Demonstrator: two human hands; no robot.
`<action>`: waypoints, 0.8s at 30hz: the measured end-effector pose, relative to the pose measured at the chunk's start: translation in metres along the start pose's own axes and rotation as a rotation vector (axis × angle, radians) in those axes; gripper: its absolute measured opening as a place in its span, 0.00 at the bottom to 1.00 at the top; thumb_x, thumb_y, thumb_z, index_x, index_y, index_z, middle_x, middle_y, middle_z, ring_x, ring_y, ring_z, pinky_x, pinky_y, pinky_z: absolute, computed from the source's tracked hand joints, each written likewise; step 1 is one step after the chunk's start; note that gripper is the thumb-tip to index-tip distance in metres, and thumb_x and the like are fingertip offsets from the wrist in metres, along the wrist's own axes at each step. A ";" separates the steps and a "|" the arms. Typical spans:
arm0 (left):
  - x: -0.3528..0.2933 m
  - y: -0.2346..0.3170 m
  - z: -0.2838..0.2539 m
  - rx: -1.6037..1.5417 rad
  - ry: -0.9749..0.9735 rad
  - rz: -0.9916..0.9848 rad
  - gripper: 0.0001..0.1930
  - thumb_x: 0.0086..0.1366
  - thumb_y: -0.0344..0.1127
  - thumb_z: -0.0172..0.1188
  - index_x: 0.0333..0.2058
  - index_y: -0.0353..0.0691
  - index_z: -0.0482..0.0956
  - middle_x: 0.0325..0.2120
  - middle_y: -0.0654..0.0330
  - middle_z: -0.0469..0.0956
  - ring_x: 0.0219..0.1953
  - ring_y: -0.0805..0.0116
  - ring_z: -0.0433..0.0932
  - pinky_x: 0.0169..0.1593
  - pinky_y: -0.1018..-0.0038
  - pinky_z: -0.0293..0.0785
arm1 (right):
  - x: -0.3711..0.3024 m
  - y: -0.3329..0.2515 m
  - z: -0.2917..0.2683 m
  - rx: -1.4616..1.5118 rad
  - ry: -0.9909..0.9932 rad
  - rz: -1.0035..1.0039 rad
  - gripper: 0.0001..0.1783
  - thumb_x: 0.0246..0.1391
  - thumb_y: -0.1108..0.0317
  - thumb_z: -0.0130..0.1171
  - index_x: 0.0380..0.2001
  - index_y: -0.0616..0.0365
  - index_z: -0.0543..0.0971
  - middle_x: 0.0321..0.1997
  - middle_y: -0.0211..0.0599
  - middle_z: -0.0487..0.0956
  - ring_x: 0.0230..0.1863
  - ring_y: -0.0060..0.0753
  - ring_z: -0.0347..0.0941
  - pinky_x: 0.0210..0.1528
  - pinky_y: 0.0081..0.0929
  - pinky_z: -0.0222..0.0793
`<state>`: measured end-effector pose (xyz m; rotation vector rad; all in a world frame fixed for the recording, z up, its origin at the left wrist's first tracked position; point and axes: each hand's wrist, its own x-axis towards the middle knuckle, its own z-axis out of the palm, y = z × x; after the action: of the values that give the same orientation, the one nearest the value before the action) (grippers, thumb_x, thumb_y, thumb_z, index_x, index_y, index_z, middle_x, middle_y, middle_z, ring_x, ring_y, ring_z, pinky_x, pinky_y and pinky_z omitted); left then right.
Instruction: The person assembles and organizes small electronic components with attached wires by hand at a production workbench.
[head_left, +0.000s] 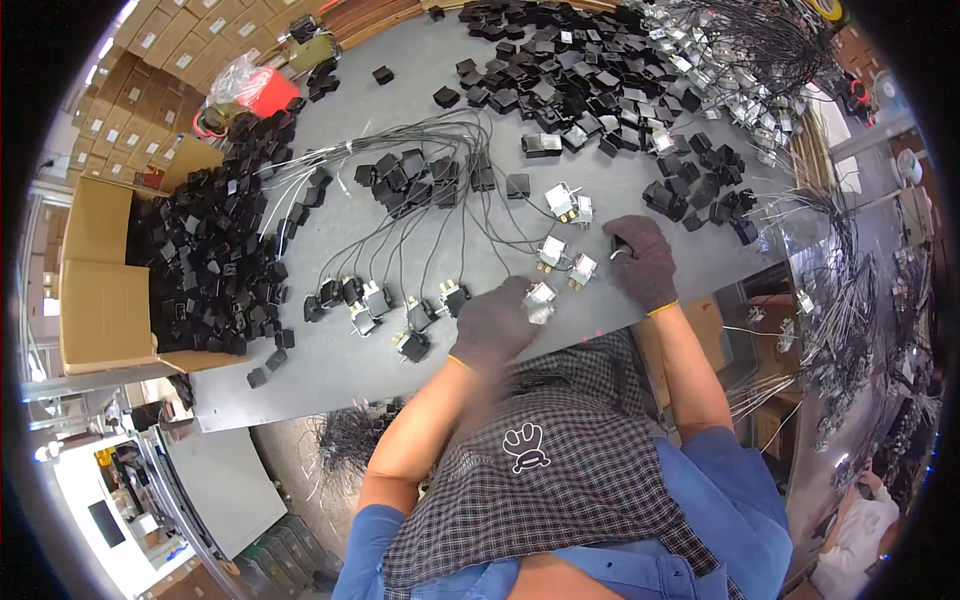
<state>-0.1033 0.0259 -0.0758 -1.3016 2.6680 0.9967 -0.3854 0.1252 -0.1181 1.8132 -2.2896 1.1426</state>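
Observation:
My left hand (495, 322), in a dark knit glove and slightly blurred, is closed with its fingertips at a small white and silver electrical part (540, 294) close to the table's front edge. My right hand (643, 262), gloved too, has its fingers curled around a small black plastic cap (620, 247), largely hidden by the glove. Between the hands lie more white and silver parts (551, 250) with brass prongs. Left of my left hand, several parts on thin grey cables (376, 299) lie in a row, some with black caps on.
Heaps of black caps cover the table (330, 225) at the back (590, 75) and by an open cardboard box (105, 300) at left. A smaller cap pile (410, 180) sits mid-table beside the cable bundle (400, 135). Cabled parts hang at right (840, 260). A person (858, 540) is at lower right.

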 end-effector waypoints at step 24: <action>-0.058 -0.052 -0.044 -1.275 0.028 -0.107 0.32 0.61 0.52 0.71 0.58 0.35 0.83 0.36 0.60 0.86 0.23 0.75 0.77 0.22 0.79 0.65 | 0.011 -0.179 0.046 0.456 -0.409 0.126 0.19 0.55 0.68 0.65 0.50 0.61 0.83 0.45 0.52 0.85 0.49 0.59 0.82 0.52 0.46 0.78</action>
<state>-0.0171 0.0193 -0.0528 -1.4300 1.7659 2.8223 -0.2183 0.0791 -0.0529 2.2685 -2.5463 1.5451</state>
